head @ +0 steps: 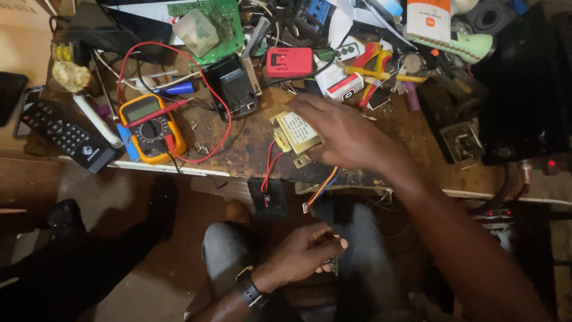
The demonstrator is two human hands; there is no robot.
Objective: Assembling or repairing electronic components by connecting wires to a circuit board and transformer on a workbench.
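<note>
**Transformer under the right hand, near the worktop's front edge**

Head view: The right hand (345, 134) lay spread over a small transformer (296, 132) w/ a pale label and yellowish wrap, fingers open and resting on its top and far side, not clamped. It sat on the worktop (238, 149) close to the front edge, about mid-length. Probably dense and heavy for its size, rigid core; best gripped by the block's sides, not by the thin red leads (269, 164) or the multicolour ribbon wires (319, 189) hanging over the edge, which look easy to tear off. The left hand (307, 253) was low over the lap, fingers curled round sth small and metallic; couldn't tell what. A yellow multimeter (149, 126) sat toward the left end.

Hard to read: the transformer's right side, hidden by the palm; the dark space below the edge; back-edge clutter.
</note>
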